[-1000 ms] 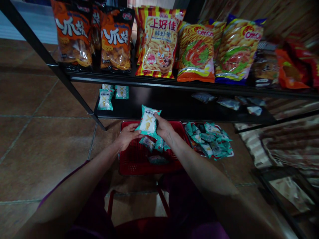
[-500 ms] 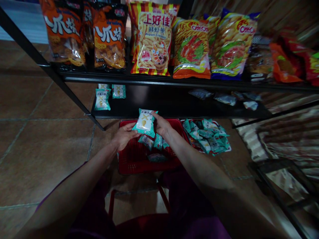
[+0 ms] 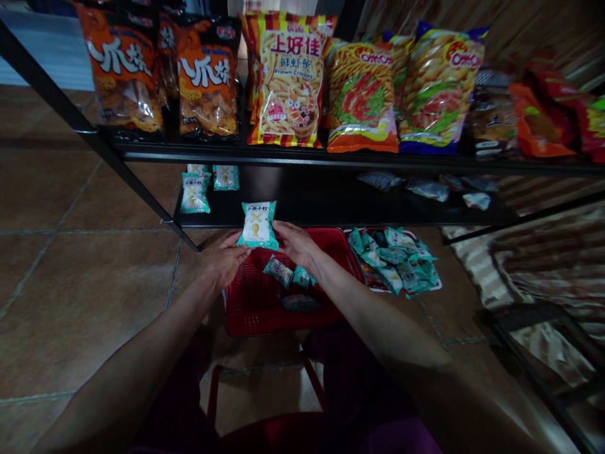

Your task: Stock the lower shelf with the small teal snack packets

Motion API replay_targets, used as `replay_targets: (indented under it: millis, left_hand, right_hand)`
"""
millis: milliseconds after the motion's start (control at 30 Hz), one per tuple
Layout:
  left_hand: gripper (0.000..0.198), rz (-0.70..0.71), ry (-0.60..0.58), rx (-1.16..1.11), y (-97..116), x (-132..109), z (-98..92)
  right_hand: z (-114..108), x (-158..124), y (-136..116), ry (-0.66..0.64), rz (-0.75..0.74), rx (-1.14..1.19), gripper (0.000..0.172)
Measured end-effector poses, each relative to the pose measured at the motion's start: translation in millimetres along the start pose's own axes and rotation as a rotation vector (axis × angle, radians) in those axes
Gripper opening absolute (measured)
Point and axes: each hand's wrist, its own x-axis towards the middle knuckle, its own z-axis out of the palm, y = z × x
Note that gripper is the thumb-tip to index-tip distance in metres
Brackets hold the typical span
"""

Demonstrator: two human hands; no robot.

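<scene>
A small teal-and-white snack bag (image 3: 258, 225) is held upright, its printed front towards me, just before the lower shelf's front edge. My left hand (image 3: 227, 260) grips its lower left corner. On the bag's right side rest the fingers of my right hand (image 3: 295, 243), closed against its edge. Beneath the hands is a red plastic basket (image 3: 255, 321), with a few snack bags (image 3: 278, 272) of the same teal kind lying inside. Similar bags (image 3: 195, 192) stand at the left end of the lower black shelf (image 3: 302, 195).
Right of the basket, a white-rimmed tray (image 3: 437, 288) is heaped with teal bags. Dark flat packets (image 3: 426, 188) lie on the lower shelf's right part. Large snack bags (image 3: 290, 82) line the upper shelf. A slanting black shelf post (image 3: 132, 176) stands at left.
Both hands have carried the snack bag leftward and slightly up, towards the lower shelf. The bag has turned from tilted to nearly upright.
</scene>
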Motion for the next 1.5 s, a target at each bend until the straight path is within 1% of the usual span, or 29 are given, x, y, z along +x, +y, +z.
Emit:
replay_targets:
  millis: [67, 167, 267, 367, 467, 567, 733, 967, 1033, 1100, 1200, 1300, 1367, 1500]
  left_hand:
    - [0.038, 0.007, 0.012, -0.023, 2, -1, 0.8]
    - [0.038, 0.030, 0.009, -0.035, 3, -2, 1.3]
    - [0.039, 0.037, -0.004, -0.015, 3, -2, 0.3]
    - [0.042, 0.006, -0.005, 0.036, 4, -2, -1.0]
    - [0.042, -0.024, -0.031, 0.085, 6, -2, -0.4]
    - [0.034, -0.037, -0.021, 0.134, 9, -5, 2.9]
    - [0.020, 0.014, 0.028, 0.206, 14, -9, 9.4]
    - [0.021, 0.030, 0.032, 0.107, 17, -6, 10.4]
    - [0.020, 0.044, 0.034, 0.082, 18, -5, 10.5]
    - [0.021, 0.072, 0.050, 0.066, 18, -5, 11.3]
    - [0.023, 0.156, 0.102, 0.051, 19, -4, 13.3]
    - [0.025, 0.235, 0.156, 0.042, 19, -4, 14.7]
    - [0.023, 0.245, 0.135, 0.042, 19, -3, 14.6]
    - [0.021, 0.212, 0.031, 0.005, 20, -2, 13.1]
  right_hand:
    - [1, -2, 5, -0.037, 0.009, 0.000, 0.018]
    - [2, -3, 12, -0.055, 0.011, 0.012, 0.029]
    - [2, -2, 18, -0.033, -0.029, 0.034, 0.031]
    - [4, 1, 22, 0.029, -0.098, 0.013, 0.032]
    - [4, 3, 24, 0.078, -0.220, -0.051, 0.037]
    - [3, 3, 24, 0.078, -0.319, -0.102, 0.033]
    - [4, 0, 22, 0.081, -0.388, -0.157, 0.023]
    - [6, -1, 27, 0.087, -0.421, -0.196, 0.024]
    - [4, 0, 30, 0.075, -0.467, -0.252, 0.025]
    - [2, 1, 32, 0.075, -0.550, -0.353, 0.026]
    - [0, 2, 34, 0.072, -0.686, -0.511, 0.029]
    - [-1, 0, 34, 0.050, -0.788, -0.627, 0.030]
    - [0, -1, 33, 0.033, -0.845, -0.691, 0.031]
    - [0, -5, 35, -0.013, -0.944, -0.785, 0.036]
